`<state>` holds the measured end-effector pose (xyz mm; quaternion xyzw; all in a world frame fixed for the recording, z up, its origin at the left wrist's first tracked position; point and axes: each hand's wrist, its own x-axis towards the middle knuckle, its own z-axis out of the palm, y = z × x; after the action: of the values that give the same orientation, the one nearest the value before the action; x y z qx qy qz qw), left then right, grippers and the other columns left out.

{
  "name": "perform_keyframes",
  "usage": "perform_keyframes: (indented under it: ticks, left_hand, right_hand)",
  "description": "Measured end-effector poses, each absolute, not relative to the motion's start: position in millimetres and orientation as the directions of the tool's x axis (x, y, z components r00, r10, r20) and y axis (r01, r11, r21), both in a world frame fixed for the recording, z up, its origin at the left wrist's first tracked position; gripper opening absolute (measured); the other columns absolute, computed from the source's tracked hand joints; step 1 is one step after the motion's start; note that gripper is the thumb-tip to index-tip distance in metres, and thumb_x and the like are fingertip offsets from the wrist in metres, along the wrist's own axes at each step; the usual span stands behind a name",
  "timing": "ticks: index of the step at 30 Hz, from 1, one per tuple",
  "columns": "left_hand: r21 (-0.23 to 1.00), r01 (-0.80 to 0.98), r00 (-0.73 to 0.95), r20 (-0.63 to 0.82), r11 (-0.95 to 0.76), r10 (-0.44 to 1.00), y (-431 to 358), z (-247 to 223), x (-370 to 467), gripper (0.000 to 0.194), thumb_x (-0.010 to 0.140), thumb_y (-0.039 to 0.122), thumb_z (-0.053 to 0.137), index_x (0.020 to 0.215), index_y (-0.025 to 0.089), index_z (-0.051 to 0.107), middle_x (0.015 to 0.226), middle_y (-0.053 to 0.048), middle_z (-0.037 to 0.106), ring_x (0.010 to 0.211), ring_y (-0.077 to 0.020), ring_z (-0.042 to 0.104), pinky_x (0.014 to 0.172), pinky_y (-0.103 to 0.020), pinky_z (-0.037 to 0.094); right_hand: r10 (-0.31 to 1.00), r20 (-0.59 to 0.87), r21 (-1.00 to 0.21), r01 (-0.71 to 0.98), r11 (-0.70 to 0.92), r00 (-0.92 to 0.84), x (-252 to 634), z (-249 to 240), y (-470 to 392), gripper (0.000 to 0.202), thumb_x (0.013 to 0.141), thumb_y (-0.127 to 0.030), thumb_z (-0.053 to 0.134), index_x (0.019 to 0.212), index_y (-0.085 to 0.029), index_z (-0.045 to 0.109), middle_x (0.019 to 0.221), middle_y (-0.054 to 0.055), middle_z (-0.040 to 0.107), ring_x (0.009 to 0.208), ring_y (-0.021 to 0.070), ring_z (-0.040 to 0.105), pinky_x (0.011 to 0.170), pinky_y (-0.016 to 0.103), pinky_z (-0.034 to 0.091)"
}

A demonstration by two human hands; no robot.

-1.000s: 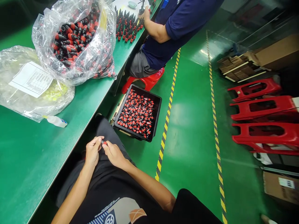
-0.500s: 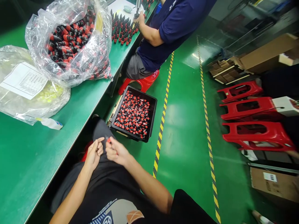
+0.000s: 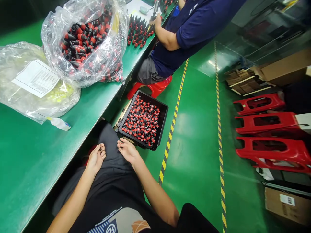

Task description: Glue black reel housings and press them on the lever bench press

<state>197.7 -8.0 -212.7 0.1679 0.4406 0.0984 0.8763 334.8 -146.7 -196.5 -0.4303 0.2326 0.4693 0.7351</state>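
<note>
Your left hand [image 3: 96, 158] curls loosely, contents unclear; your right hand [image 3: 128, 151], half open, looks empty. Red-and-black tapered plastic pieces [image 3: 142, 121] lie in a black rectangular bin [image 3: 163, 119] at its one o'clock.

One left hand [image 3: 96, 158] and one right hand [image 3: 128, 152], two in all. One co-worker [image 3: 191, 35]. One tabletop [image 3: 82, 124], with two bags [image 3: 103, 66], one label [image 3: 36, 78] and one tube [image 3: 59, 124]. One bin [image 3: 162, 124]. Two striped lines [image 3: 220, 142] on the floor [image 3: 194, 155]. At least four stools [image 3: 295, 145], three of them in one group. The parts [image 3: 142, 121] are too many to count.
</note>
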Motion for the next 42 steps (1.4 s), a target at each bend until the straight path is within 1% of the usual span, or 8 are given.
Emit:
perform_keyframes:
  ticks: [5,10,15,21,27,32,37,42]
  left_hand:
    - [0.420,0.004,0.597,-0.729,0.908,0.334,-6,-209,200,0.036,0.075,0.032,0.092,0.094,0.010,0.070,0.065,0.004,0.055,0.047,-0.0042,0.041,0.042,-0.017,0.034]
    - [0.519,0.005,0.614,-0.676,0.855,0.407,-5,-204,201,0.050,0.072,0.055,0.093,0.082,0.013,0.067,0.056,0.011,0.033,0.043,-0.0023,0.029,0.040,-0.016,0.025]
    - [0.605,-0.019,0.628,-0.612,0.796,0.481,-5,-194,200,0.046,0.068,0.046,0.096,0.094,0.013,0.076,0.067,0.004,0.050,0.052,-0.0033,0.038,0.046,-0.016,0.031]
    - [0.709,0.059,0.669,-0.551,0.702,0.500,-7,-186,199,0.046,0.069,0.051,0.094,0.087,0.012,0.079,0.058,0.005,0.044,0.052,-0.0052,0.030,0.048,-0.020,0.022]
    - [0.722,0.019,0.669,-0.524,0.692,0.527,-18,-176,200,0.051,0.070,0.061,0.091,0.085,0.014,0.080,0.060,0.004,0.045,0.056,-0.0085,0.032,0.055,-0.024,0.029]
    - [0.760,0.021,0.749,-0.442,0.650,0.493,-18,-163,203,0.049,0.072,0.061,0.089,0.080,0.014,0.079,0.066,0.001,0.048,0.062,-0.0116,0.040,0.061,-0.027,0.035]
    - [0.758,0.040,0.812,-0.404,0.651,0.421,-13,-170,206,0.041,0.083,0.052,0.083,0.089,0.011,0.082,0.075,-0.003,0.057,0.069,-0.0126,0.047,0.066,-0.026,0.039]
    - [0.464,-0.020,0.582,-0.715,0.886,0.388,3,-218,197,0.024,0.070,0.001,0.073,0.091,0.012,0.078,0.087,-0.004,0.068,0.066,-0.0095,0.059,0.060,-0.021,0.045]
  right_hand:
    - [0.602,-0.619,-0.574,-0.814,0.091,0.504,305,-185,-136,0.063,0.071,-0.031,0.094,0.121,-0.020,0.057,0.112,0.011,0.078,0.096,0.0225,0.079,0.078,0.031,0.061]
    - [0.764,-0.521,-0.746,-0.638,-0.191,0.380,299,-181,-129,0.056,0.079,-0.066,0.080,0.101,-0.018,0.061,0.077,0.002,0.072,0.056,0.0147,0.069,0.055,0.024,0.051]
    - [0.815,-0.339,-0.941,-0.160,-0.299,0.471,292,-178,-127,0.031,0.096,-0.049,0.065,0.088,-0.019,0.065,0.071,-0.003,0.062,0.058,0.0101,0.050,0.059,0.024,0.036]
    - [0.786,-0.242,-0.912,0.142,-0.384,0.568,291,-164,-128,0.015,0.098,-0.032,0.062,0.086,-0.024,0.064,0.073,-0.001,0.059,0.065,0.0149,0.046,0.068,0.029,0.031]
    - [0.794,-0.354,-0.923,-0.322,-0.211,0.494,283,-158,-127,0.032,0.096,-0.051,0.065,0.085,-0.022,0.062,0.064,-0.005,0.044,0.056,0.0111,0.033,0.056,0.026,0.026]
    - [0.883,-0.444,-0.502,-0.858,-0.108,0.149,282,-153,-128,0.041,0.088,-0.054,0.079,0.090,-0.016,0.062,0.058,-0.011,0.033,0.045,0.0031,0.018,0.047,0.022,0.015]
    - [0.911,-0.400,-0.314,-0.949,-0.035,0.098,310,-153,-135,0.040,0.096,-0.053,0.071,0.084,-0.017,0.061,0.051,-0.013,0.026,0.041,0.0043,0.018,0.043,0.019,0.023]
    - [0.681,-0.474,-0.434,-0.821,0.372,0.559,389,-158,-153,0.033,0.104,-0.049,0.059,0.090,-0.019,0.063,0.059,-0.010,0.031,0.047,0.0073,0.026,0.045,0.016,0.032]
